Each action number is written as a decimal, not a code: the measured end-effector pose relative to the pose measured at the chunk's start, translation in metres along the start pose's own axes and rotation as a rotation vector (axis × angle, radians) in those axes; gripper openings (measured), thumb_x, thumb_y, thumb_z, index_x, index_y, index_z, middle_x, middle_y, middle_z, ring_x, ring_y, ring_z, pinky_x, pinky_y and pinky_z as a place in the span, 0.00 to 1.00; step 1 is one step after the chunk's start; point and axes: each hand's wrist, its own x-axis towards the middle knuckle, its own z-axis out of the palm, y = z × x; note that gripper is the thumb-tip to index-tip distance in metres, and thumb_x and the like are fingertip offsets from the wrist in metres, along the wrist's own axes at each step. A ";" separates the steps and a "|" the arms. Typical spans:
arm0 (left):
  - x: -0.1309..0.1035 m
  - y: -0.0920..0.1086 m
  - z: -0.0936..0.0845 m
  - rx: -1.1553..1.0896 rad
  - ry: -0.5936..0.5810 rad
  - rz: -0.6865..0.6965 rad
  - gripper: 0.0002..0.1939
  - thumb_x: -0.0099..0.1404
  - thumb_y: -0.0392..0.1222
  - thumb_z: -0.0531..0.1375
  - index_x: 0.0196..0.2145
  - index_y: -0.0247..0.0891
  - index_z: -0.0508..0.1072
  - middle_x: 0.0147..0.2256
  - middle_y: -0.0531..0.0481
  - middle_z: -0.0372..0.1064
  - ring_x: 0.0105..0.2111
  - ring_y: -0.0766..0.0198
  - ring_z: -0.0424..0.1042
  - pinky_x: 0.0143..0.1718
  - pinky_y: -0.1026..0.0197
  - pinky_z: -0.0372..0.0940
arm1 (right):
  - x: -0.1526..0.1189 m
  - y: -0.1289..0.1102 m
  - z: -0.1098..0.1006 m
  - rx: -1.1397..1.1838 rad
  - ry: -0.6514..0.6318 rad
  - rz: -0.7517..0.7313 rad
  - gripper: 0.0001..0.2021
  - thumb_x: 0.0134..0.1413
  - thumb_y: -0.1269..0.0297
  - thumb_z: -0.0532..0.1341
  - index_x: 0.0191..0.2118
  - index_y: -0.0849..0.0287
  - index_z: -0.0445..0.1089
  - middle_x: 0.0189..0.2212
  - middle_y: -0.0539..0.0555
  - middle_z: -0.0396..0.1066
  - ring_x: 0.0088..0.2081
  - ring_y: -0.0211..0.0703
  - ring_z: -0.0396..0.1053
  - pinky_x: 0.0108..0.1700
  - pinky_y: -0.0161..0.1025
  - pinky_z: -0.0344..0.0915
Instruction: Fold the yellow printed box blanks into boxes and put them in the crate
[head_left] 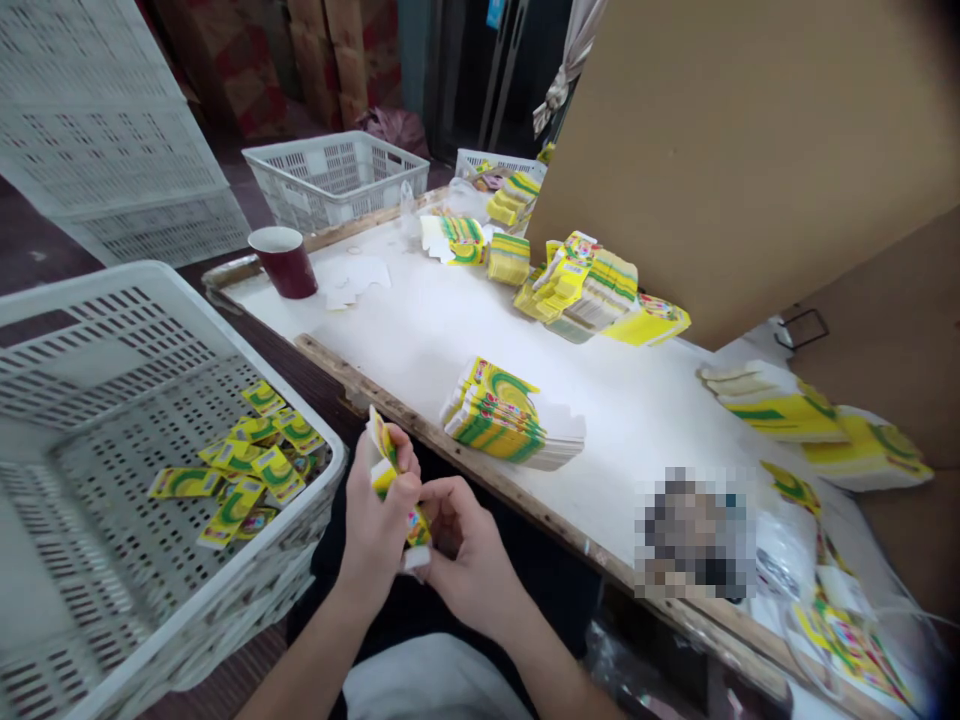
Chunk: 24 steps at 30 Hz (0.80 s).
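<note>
At white bench with carton stack | held yellow carton above lap, clasped in left grip | touched white end flap with right grip, could not tell if pinching | apparently mid-folding | seemed to need tucking next

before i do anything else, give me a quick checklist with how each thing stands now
1. Left hand holding the yellow carton: ok.
2. Right hand at the carton's lower end: ok.
3. Carton fully closed: cannot tell, fingers cover parts of it.
4. Carton stack on the table in front: ok.
5. Room in the left basket: ok, the small cartons cover only part of its floor.
6. Red cup apart from the stack: ok.
</note>
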 end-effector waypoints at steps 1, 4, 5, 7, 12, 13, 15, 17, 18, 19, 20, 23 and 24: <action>0.000 -0.001 -0.001 -0.034 -0.019 -0.008 0.21 0.55 0.58 0.59 0.39 0.41 0.62 0.29 0.55 0.56 0.26 0.69 0.59 0.28 0.66 0.60 | 0.002 0.000 -0.005 -0.001 0.044 0.001 0.16 0.41 0.65 0.69 0.38 0.56 0.65 0.28 0.47 0.68 0.29 0.36 0.64 0.32 0.34 0.62; -0.002 -0.005 0.001 -0.144 -0.100 -0.039 0.28 0.50 0.56 0.64 0.44 0.39 0.65 0.34 0.51 0.65 0.32 0.65 0.67 0.33 0.65 0.65 | 0.008 -0.002 -0.020 0.060 0.148 -0.010 0.13 0.41 0.65 0.68 0.34 0.57 0.67 0.28 0.48 0.71 0.29 0.37 0.67 0.33 0.34 0.64; -0.004 -0.007 0.002 -0.147 -0.112 -0.067 0.26 0.52 0.55 0.64 0.44 0.38 0.66 0.35 0.49 0.68 0.34 0.64 0.68 0.35 0.64 0.66 | 0.009 -0.003 -0.025 0.083 0.177 -0.013 0.13 0.39 0.65 0.69 0.33 0.57 0.67 0.27 0.48 0.71 0.28 0.37 0.67 0.32 0.34 0.64; -0.008 -0.011 0.003 -0.136 -0.089 -0.149 0.17 0.57 0.49 0.62 0.41 0.37 0.70 0.34 0.49 0.71 0.34 0.63 0.70 0.37 0.63 0.67 | 0.011 -0.004 -0.030 0.120 0.215 -0.003 0.13 0.36 0.66 0.71 0.29 0.57 0.67 0.24 0.46 0.70 0.26 0.36 0.67 0.31 0.33 0.64; -0.012 -0.022 -0.004 -0.149 -0.042 -0.233 0.13 0.57 0.47 0.62 0.37 0.35 0.74 0.30 0.50 0.74 0.31 0.62 0.72 0.33 0.62 0.68 | 0.009 -0.001 -0.030 0.163 0.218 0.024 0.12 0.33 0.68 0.71 0.24 0.58 0.66 0.19 0.44 0.67 0.23 0.34 0.63 0.27 0.31 0.61; -0.011 -0.022 -0.006 -0.153 -0.031 -0.216 0.14 0.57 0.47 0.62 0.36 0.35 0.74 0.30 0.50 0.74 0.30 0.62 0.72 0.33 0.62 0.68 | 0.008 0.001 -0.030 0.145 0.210 0.022 0.11 0.34 0.68 0.71 0.24 0.58 0.67 0.19 0.44 0.66 0.22 0.33 0.62 0.26 0.31 0.60; -0.010 -0.024 -0.010 -0.152 0.019 -0.178 0.13 0.58 0.48 0.61 0.34 0.35 0.75 0.30 0.50 0.74 0.29 0.64 0.71 0.30 0.64 0.67 | 0.006 0.005 -0.028 0.107 0.190 0.023 0.09 0.35 0.69 0.70 0.23 0.58 0.68 0.19 0.44 0.65 0.22 0.33 0.61 0.25 0.31 0.59; -0.009 -0.024 -0.011 -0.127 0.057 -0.161 0.12 0.58 0.48 0.61 0.32 0.35 0.75 0.28 0.51 0.73 0.26 0.65 0.70 0.28 0.65 0.66 | 0.004 0.008 -0.027 0.068 0.176 0.023 0.07 0.38 0.69 0.68 0.23 0.58 0.69 0.20 0.45 0.67 0.22 0.34 0.63 0.26 0.32 0.60; -0.009 -0.023 -0.011 -0.101 0.055 -0.162 0.12 0.58 0.48 0.60 0.31 0.35 0.75 0.27 0.51 0.73 0.26 0.65 0.69 0.27 0.64 0.66 | 0.003 0.008 -0.028 0.038 0.177 0.012 0.06 0.40 0.68 0.67 0.23 0.58 0.69 0.20 0.46 0.68 0.23 0.36 0.64 0.27 0.33 0.61; -0.009 -0.021 -0.011 -0.073 0.046 -0.160 0.12 0.59 0.48 0.60 0.31 0.35 0.75 0.27 0.51 0.73 0.26 0.64 0.70 0.28 0.64 0.67 | 0.001 0.007 -0.030 -0.013 0.184 -0.014 0.04 0.43 0.68 0.66 0.24 0.58 0.71 0.21 0.47 0.69 0.24 0.37 0.65 0.27 0.34 0.62; -0.009 -0.018 -0.012 -0.048 0.038 -0.147 0.11 0.59 0.47 0.60 0.32 0.36 0.75 0.28 0.51 0.73 0.28 0.63 0.71 0.30 0.63 0.68 | 0.000 0.005 -0.033 -0.089 0.201 -0.063 0.02 0.46 0.68 0.64 0.25 0.58 0.73 0.23 0.48 0.71 0.25 0.38 0.66 0.28 0.35 0.63; -0.012 0.001 -0.015 0.003 0.069 0.017 0.12 0.60 0.44 0.59 0.42 0.38 0.72 0.40 0.49 0.73 0.41 0.59 0.72 0.44 0.58 0.68 | -0.005 -0.009 -0.048 -0.467 0.323 -0.300 0.08 0.51 0.71 0.60 0.34 0.54 0.77 0.28 0.51 0.74 0.30 0.42 0.69 0.34 0.39 0.66; -0.014 0.009 -0.017 0.023 0.086 0.105 0.15 0.60 0.43 0.59 0.46 0.40 0.70 0.45 0.48 0.70 0.46 0.58 0.70 0.49 0.56 0.66 | -0.007 -0.014 -0.054 -0.620 0.372 -0.382 0.11 0.52 0.72 0.59 0.37 0.51 0.77 0.29 0.52 0.74 0.32 0.43 0.68 0.36 0.41 0.66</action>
